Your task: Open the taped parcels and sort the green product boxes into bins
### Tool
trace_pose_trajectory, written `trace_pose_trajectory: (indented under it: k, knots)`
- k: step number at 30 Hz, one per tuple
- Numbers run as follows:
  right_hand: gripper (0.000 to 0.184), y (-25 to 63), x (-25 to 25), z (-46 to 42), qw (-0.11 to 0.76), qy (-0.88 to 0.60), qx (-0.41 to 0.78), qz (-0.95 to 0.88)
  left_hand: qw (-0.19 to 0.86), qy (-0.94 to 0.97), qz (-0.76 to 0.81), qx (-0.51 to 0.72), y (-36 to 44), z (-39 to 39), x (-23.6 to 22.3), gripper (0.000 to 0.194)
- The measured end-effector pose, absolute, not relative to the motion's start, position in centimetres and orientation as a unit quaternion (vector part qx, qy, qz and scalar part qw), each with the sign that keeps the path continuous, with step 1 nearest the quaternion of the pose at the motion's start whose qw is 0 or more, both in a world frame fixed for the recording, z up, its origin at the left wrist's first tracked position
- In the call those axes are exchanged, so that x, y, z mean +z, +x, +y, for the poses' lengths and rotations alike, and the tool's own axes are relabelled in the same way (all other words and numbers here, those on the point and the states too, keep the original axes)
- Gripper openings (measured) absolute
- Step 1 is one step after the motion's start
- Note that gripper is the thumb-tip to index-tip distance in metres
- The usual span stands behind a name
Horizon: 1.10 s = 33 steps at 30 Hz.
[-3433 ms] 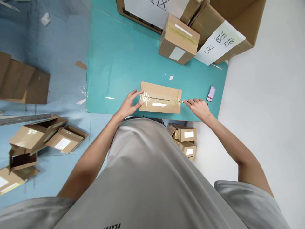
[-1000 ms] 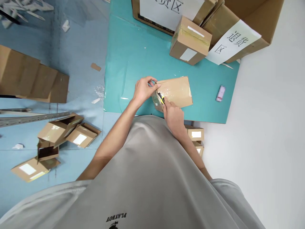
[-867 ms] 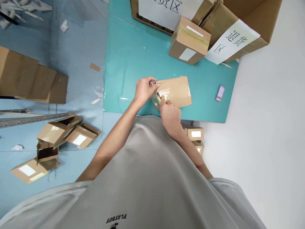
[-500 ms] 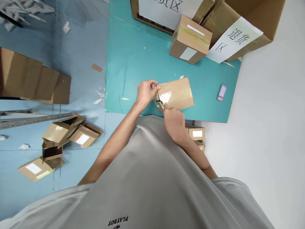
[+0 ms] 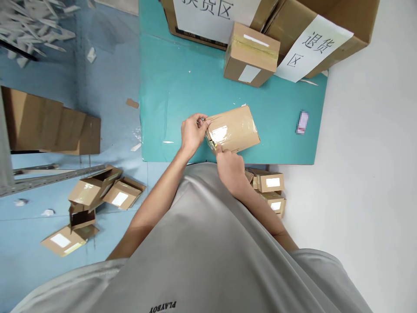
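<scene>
A taped cardboard box (image 5: 236, 128) lies on the teal table in front of me, slightly turned, with shiny clear tape on its upper face. My left hand (image 5: 193, 134) is closed on the box's far left corner, thumb and fingers pinching its edge. On the near left edge, my right hand (image 5: 230, 167) is closed around a small box cutter (image 5: 215, 147). Only a bit of yellow and a dark tip show beyond its fingers. The cutter touches the taped left end of the box; how deep the blade sits cannot be seen.
Behind stands another sealed box (image 5: 250, 54), before two large cartons with paper signs, one an open carton (image 5: 296, 26). A small pixelated item (image 5: 302, 122) lies at the right of the teal table (image 5: 156, 95). Opened boxes (image 5: 124, 193) litter the floor left; more boxes (image 5: 272, 182) sit below right.
The view has shifted, so most things appear a little farther left or lower. My right hand and the cutter have moved slightly along the box's left end; my left hand keeps its hold.
</scene>
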State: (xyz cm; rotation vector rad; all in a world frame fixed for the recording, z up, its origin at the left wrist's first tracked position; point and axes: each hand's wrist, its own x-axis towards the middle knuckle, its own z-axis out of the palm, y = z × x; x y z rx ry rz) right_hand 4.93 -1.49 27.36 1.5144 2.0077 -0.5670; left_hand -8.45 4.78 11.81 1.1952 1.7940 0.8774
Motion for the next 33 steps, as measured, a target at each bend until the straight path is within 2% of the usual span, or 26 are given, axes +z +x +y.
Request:
trace_pose_trajectory:
  k: [7, 14, 20, 23, 28, 31, 33]
  knots:
    - [0.059, 4.8, 27.5, -3.5, 0.265, 0.58, -0.214, 0.741, 0.4, 0.471, 0.71, 0.338, -8.3, 4.6, 11.8, 0.02]
    - [0.055, 4.3, 26.1, -2.7, 0.226, 0.542, -0.204, 0.783, 0.385, 0.471, 0.717, 0.339, -7.7, 4.1, 12.2, 0.02]
    - [0.055, 6.8, 26.8, -3.5, 0.243, 0.559, -0.263, 0.748, 0.405, 0.468, 0.702, 0.352, -7.9, 3.6, 11.3, 0.024]
    - [0.054, 10.5, 27.0, -3.1, 0.152, 0.611, -0.281, 0.725, 0.417, 0.464, 0.696, 0.356, -7.8, 3.3, 11.0, 0.027]
    - [0.058, 18.0, 22.1, 0.8, -0.096, 0.78, -0.168, 0.595, 0.417, 0.476, 0.693, 0.346, -8.2, 3.8, 11.0, 0.033]
    - [0.057, 20.7, 18.2, 1.9, -0.191, 0.791, -0.246, 0.526, 0.418, 0.486, 0.69, 0.336, -8.8, 4.6, 10.9, 0.033]
    - [0.055, 20.9, 16.6, 1.1, -0.223, 0.784, -0.294, 0.5, 0.41, 0.499, 0.69, 0.327, -9.3, 5.1, 11.0, 0.033]
